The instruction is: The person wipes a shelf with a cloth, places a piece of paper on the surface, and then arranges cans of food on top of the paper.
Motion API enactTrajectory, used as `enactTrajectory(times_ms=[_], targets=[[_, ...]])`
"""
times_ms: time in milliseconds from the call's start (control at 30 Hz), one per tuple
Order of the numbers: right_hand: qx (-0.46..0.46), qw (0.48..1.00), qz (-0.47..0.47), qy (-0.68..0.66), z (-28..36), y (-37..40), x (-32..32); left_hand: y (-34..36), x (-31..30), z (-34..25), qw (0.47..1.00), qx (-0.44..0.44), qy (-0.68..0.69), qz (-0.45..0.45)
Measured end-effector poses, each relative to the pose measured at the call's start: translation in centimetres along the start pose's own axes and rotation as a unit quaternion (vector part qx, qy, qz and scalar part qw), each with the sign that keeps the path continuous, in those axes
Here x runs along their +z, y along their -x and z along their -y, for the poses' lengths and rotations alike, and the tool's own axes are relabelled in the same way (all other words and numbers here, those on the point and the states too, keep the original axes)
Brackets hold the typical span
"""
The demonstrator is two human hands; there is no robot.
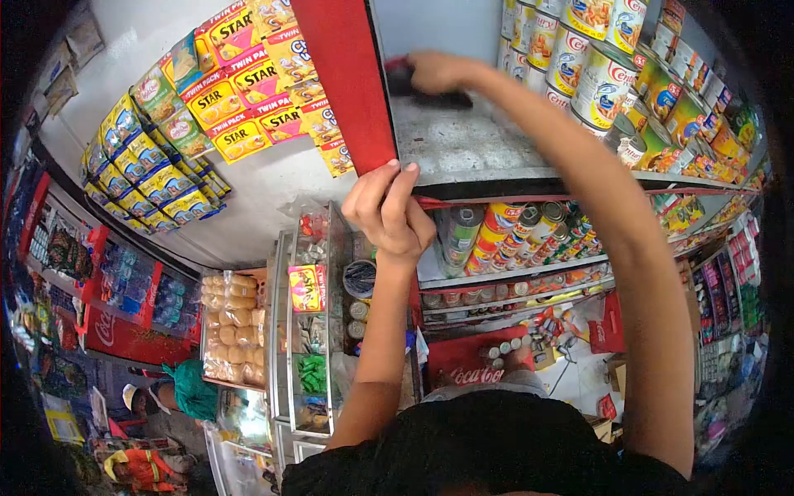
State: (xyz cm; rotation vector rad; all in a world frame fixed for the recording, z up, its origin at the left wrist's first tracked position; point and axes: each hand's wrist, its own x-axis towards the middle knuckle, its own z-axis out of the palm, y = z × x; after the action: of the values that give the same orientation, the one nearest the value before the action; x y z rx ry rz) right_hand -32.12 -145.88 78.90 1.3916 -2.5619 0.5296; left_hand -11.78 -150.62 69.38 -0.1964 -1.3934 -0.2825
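My right hand (pixel 438 73) is clamped on a dark item (pixel 405 83), located at the bare left end of the upper shelf (pixel 496 142), just behind the red post (pixel 351 74). Item appearance: black or near-black, low and elongated, with a touch of red at its upper left; motion blur prevents identifying its kind. The shelf surface beneath is grey and marked with specks. My left hand (pixel 389 208) is curled on the post's lower end. Stacked cans (pixel 604 83) stand to the right.
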Motion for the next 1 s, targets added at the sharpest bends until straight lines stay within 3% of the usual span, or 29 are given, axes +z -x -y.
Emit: enactTrajectory(times_ms=[33, 133, 200, 233, 300, 400, 433, 500, 600, 700, 733, 833, 867, 900, 933, 967, 1000], targets=[[-0.032, 0.998, -0.010, 0.044, 1.1, 0.7, 1.3, 0.0, 0.0, 0.0, 1.000, 0.001, -0.001, -0.001], [0.036, 0.995, 0.056, 0.070, 6.7, 5.4, -0.2, 0.0, -0.2, 0.0, 1.000, -0.004, 0.024, -0.004], [-0.015, 0.998, 0.053, 0.015, 7.2, 8.2, -1.6, 0.2, -0.2, 0.0, 0.999, -0.012, 0.038, -0.013], [-0.041, 0.995, 0.096, 0.003, 8.0, 9.4, -2.5, 0.3, -0.1, 0.0, 0.998, -0.018, 0.053, -0.018], [-0.009, 0.988, 0.150, 0.024, 10.0, 11.4, -5.3, 0.3, -0.1, 0.0, 0.998, -0.021, 0.056, -0.018], [0.046, 0.990, 0.132, -0.036, 8.5, 9.3, -7.0, 0.1, -0.2, 0.1, 0.998, -0.019, 0.052, -0.012], [0.067, 0.996, 0.062, -0.025, 8.4, 8.4, -7.3, 0.1, -0.1, 0.1, 0.999, -0.013, 0.047, -0.013], [0.059, 0.991, 0.103, -0.065, 10.4, 8.2, -8.0, 0.1, -0.2, 0.1, 0.999, -0.012, 0.044, -0.008], [-0.058, 0.990, 0.106, -0.069, 7.8, 7.3, -3.3, 0.1, -0.2, 0.1, 0.999, -0.005, 0.038, -0.010], [-0.181, 0.967, 0.135, -0.120, 6.5, 10.3, -3.0, 0.0, 0.0, 0.1, 1.000, -0.003, 0.021, -0.016], [-0.184, 0.966, 0.138, -0.120, 6.1, 10.8, -3.5, 0.0, 0.1, 0.1, 0.999, -0.002, 0.028, -0.019], [-0.150, 0.971, 0.151, 0.112, 7.8, 11.8, -7.4, -0.1, 0.3, 0.1, 0.999, -0.002, 0.029, -0.022], [-0.073, 0.968, 0.196, 0.138, 8.4, 10.4, -8.5, -0.1, 0.4, 0.1, 0.999, -0.001, 0.022, -0.029], [-0.122, 0.984, 0.055, 0.115, 7.4, 10.0, -8.9, 0.0, 0.6, 0.1, 0.999, 0.001, 0.017, -0.036], [-0.075, 0.991, 0.049, 0.102, 7.3, 8.4, -9.8, -0.1, 0.7, 0.1, 0.999, -0.002, 0.009, -0.040], [-0.080, 0.988, -0.065, 0.112, 6.9, 8.0, -9.8, -0.1, 0.8, 0.1, 0.999, -0.003, 0.011, -0.041], [-0.052, 0.987, -0.042, 0.144, 6.6, 6.6, -10.5, -0.1, 0.9, 0.1, 0.999, 0.000, 0.006, -0.045]])
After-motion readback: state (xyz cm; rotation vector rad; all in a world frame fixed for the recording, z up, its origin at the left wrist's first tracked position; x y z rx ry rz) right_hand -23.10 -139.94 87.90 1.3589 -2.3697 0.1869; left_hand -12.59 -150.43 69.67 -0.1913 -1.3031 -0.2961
